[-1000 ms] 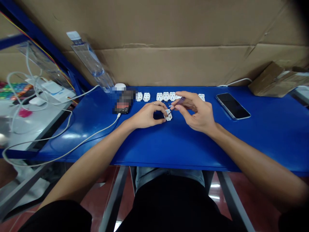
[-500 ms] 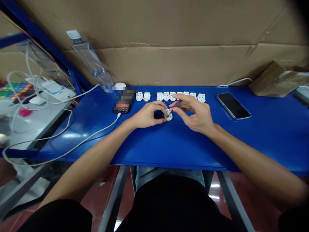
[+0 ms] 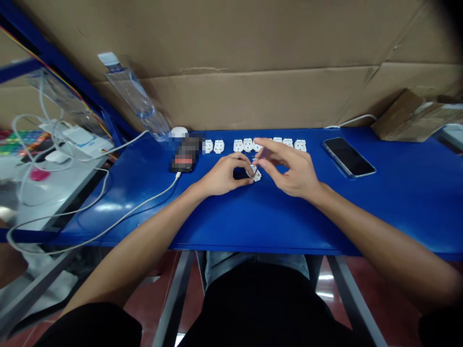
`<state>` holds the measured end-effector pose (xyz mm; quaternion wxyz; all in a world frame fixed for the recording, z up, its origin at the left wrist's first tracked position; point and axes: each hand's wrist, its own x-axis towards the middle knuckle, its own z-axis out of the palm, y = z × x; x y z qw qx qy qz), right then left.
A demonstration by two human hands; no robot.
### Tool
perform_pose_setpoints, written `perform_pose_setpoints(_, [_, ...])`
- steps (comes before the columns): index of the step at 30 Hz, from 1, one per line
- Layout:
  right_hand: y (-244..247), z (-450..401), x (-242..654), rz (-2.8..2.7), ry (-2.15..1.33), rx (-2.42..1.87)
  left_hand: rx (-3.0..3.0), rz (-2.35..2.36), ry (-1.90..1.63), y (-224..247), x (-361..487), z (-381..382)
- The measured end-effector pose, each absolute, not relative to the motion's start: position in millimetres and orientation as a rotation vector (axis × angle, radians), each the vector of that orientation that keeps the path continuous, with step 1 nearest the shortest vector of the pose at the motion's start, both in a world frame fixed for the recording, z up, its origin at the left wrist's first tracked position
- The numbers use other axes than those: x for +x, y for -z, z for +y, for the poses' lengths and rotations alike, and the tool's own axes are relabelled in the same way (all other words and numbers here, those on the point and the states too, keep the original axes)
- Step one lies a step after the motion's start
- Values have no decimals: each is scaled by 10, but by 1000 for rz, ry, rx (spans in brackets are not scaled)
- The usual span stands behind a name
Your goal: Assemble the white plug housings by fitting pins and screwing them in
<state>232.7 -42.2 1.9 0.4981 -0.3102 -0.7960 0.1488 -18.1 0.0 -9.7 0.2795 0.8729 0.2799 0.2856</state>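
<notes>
My left hand is closed, thumb and fingertips pinching the left edge of a small white plastic piece on the blue tabletop. My right hand holds a small screwdriver by its purplish handle, between thumb and fingers. Its thin dark shaft slants down to the white piece, and the tip is at or very close to the surface; fingers partly hide it. Behind my hands stands a row of similar white pieces, several in number, partly covered by my right hand.
A phone lies to the right, with a cardboard box behind it. At left are a dark, partly blurred device on a white cable and a leaning clear bottle. Cardboard backs the blue table.
The screwdriver stands steeper than before, its handle swung slightly left. The white piece has turned and shifted a little to the right, with my left fingertips still on it.
</notes>
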Motion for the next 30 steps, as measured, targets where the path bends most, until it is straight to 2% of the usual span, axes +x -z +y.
perform_pose_setpoints(30, [-30, -403, 2334, -1962, -340, -745, 2322, 714, -802, 145, -154, 25])
